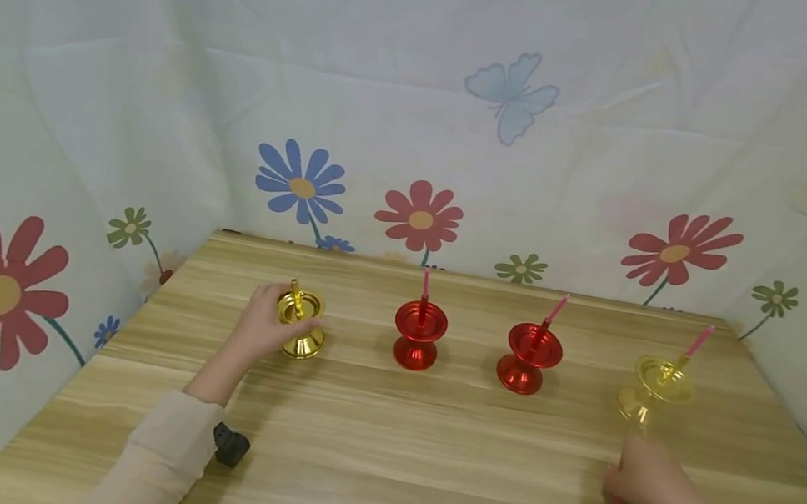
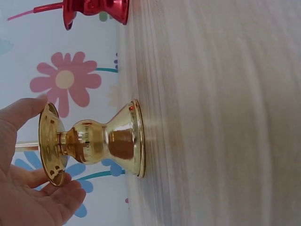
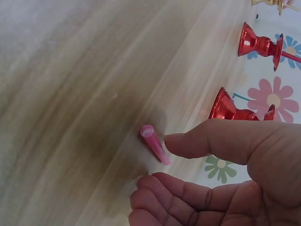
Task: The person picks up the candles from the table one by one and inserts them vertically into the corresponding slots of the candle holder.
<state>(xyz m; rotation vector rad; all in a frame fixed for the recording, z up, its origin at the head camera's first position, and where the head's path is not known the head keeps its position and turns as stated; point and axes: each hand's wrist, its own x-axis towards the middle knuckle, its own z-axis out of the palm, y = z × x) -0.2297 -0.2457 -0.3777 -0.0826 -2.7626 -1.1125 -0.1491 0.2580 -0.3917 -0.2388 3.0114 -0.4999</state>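
Observation:
My left hand grips the dish rim of a gold candle holder, thumb on one side and fingers on the other. This holder stands upright on the table, its centre socket without a candle. In the left wrist view the hand spans the gold dish. At the right, my right hand is low over the table, blurred in the head view. A pink candle lies by its thumb tip in the right wrist view, with a gap between thumb and curved fingers.
Two red candle holders stand in the middle, each bearing a pink candle. A second gold holder with a tilted pink candle stands ahead of the right hand. Flower-printed cloth hangs behind the wooden table.

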